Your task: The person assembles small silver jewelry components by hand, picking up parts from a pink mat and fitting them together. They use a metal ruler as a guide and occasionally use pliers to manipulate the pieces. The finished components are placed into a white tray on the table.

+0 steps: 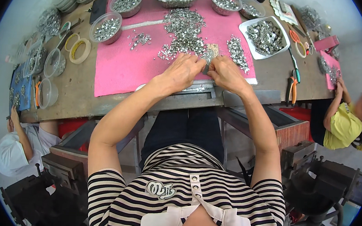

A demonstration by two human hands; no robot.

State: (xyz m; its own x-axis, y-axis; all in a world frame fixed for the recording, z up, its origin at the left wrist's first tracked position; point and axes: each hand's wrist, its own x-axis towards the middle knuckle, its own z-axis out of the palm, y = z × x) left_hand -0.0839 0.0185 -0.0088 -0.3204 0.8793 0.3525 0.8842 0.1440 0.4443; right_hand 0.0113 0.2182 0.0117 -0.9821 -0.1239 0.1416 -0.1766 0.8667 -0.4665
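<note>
Both of my hands meet over the front part of a pink mat (120, 73). The fingers of my left hand (184, 70) are bent together in a pinch, and what they hold is too small to tell. My right hand (226, 72) is also closed, its fingertips facing the left ones across a narrow gap. Just beyond the fingertips lies a tan, speckled patch (211, 52). A long heap of small shiny metal pieces (184, 29) runs away from my hands. Smaller piles lie to the left (140, 39) and right (237, 53).
Clear tubs of metal pieces (106, 27) and a white tray (264, 36) surround the mat. Tape rolls (80, 51) lie left; orange-handled pliers (292, 90) and orange scissors (298, 41) lie right. Co-workers sit on the left (25, 142) and right (346, 123).
</note>
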